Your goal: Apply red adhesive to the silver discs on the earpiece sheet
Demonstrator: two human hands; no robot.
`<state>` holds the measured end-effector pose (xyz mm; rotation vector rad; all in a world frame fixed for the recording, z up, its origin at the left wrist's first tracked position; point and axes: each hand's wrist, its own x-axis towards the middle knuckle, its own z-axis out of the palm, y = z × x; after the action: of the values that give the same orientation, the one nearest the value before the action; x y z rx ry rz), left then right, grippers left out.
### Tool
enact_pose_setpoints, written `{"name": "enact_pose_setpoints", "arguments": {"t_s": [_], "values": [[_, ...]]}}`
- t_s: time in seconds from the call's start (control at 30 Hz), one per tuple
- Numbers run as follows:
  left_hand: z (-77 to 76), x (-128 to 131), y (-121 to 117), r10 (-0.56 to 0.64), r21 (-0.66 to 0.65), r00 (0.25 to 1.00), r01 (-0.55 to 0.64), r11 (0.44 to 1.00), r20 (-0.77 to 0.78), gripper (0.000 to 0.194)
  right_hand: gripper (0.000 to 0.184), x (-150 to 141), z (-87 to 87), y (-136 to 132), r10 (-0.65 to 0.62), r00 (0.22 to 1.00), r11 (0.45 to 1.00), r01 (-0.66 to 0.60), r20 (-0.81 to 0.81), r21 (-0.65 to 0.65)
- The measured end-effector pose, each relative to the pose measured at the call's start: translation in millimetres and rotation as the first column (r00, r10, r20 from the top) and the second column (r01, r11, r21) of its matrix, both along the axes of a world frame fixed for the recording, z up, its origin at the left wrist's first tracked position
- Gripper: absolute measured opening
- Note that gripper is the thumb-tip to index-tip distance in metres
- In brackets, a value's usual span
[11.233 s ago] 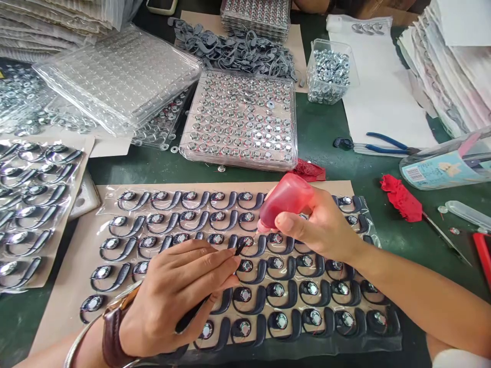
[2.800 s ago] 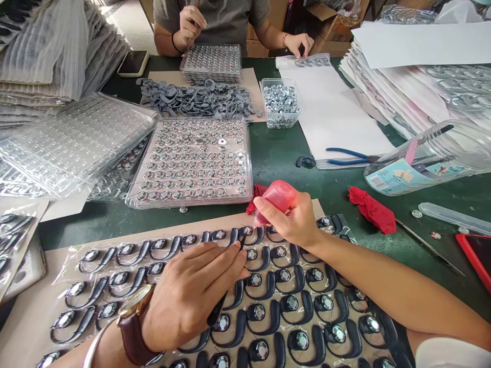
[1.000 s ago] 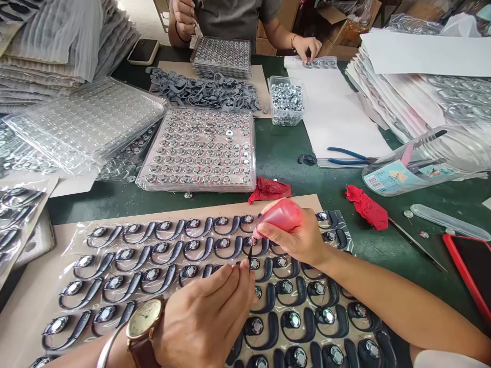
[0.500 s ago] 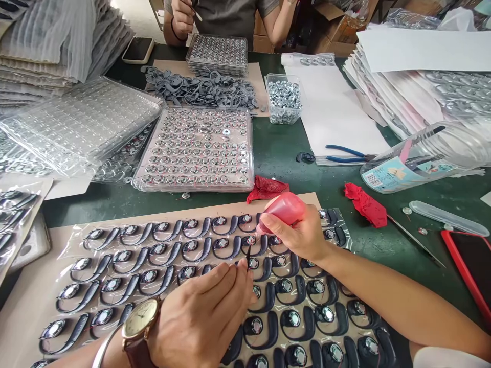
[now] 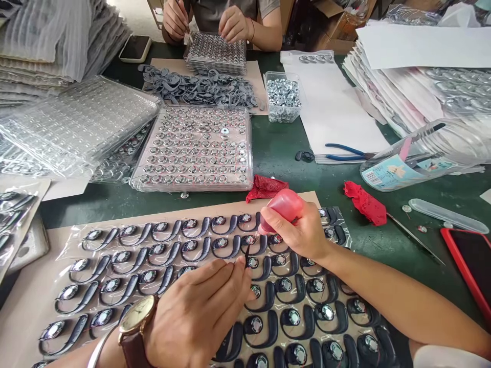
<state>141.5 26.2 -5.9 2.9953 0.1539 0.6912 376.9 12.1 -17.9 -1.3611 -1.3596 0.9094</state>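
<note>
My right hand (image 5: 307, 232) squeezes a small red plastic bottle (image 5: 286, 204), tilted with its nozzle low over the back rows of parts. My left hand (image 5: 203, 306) is closed on a thin black pointed tool (image 5: 247, 249), possibly tweezers; most of it is hidden by the fingers. The tool's tip meets a small round speaker (image 5: 248, 239), just below the bottle's nozzle. Rows of dark curved ear-hook shells (image 5: 263, 298), each carrying a round silver speaker, lie in a clear plastic tray (image 5: 72, 240) under both hands.
Behind lie stacked speaker trays (image 5: 199, 148), grey hook pieces (image 5: 199, 87) and a box of metal discs (image 5: 284, 97). To the right are blue-handled pliers (image 5: 345, 152), a clear jar (image 5: 406, 163), a red-wrapped pointed tool (image 5: 364, 202) and a red-cased phone (image 5: 470, 266). A co-worker's hands (image 5: 233, 24) work opposite.
My hands stay almost in place, the bottle and the pointed tool still at the same speaker. Across the table, the co-worker's hands have come down and together over the tray stack.
</note>
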Motion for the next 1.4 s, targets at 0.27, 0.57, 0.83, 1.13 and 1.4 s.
{"name": "enact_pose_setpoints", "arguments": {"t_s": [0.27, 0.57, 0.83, 1.13, 1.4], "values": [[2.2, 0.5, 4.0, 0.027, -0.104, 0.999, -0.025, 0.994, 0.017, 0.030, 0.025, 0.9, 1.8, -0.8, 0.012, 0.999, 1.000, -0.010, -0.051, 0.027], [8.3, -0.2, 14.4, 0.068, -0.292, 0.996, -0.049, 0.955, 0.056, 0.027, 0.022, 1.6, -3.3, -2.5, 0.060, 0.995, 0.997, -0.063, -0.083, -0.037], [11.6, 1.0, 26.1, 0.159, -0.485, 0.980, -0.080, 0.871, 0.123, 0.027, 0.017, 1.4, -4.7, -2.7, 0.096, 0.988, 0.995, -0.100, -0.118, -0.026], [10.7, 3.8, 21.5, 0.141, -0.395, 0.983, -0.085, 0.915, 0.115, 0.023, 0.022, -1.3, -1.7, -0.9, 0.123, 0.980, 0.985, -0.140, -0.154, -0.103], [10.1, 4.2, 20.1, 0.093, -0.329, 0.988, -0.047, 0.943, 0.123, 0.024, 0.036, 34.5, 39.9, 0.4, 0.344, 0.905, 0.899, -0.394, -0.250, -0.189]]}}
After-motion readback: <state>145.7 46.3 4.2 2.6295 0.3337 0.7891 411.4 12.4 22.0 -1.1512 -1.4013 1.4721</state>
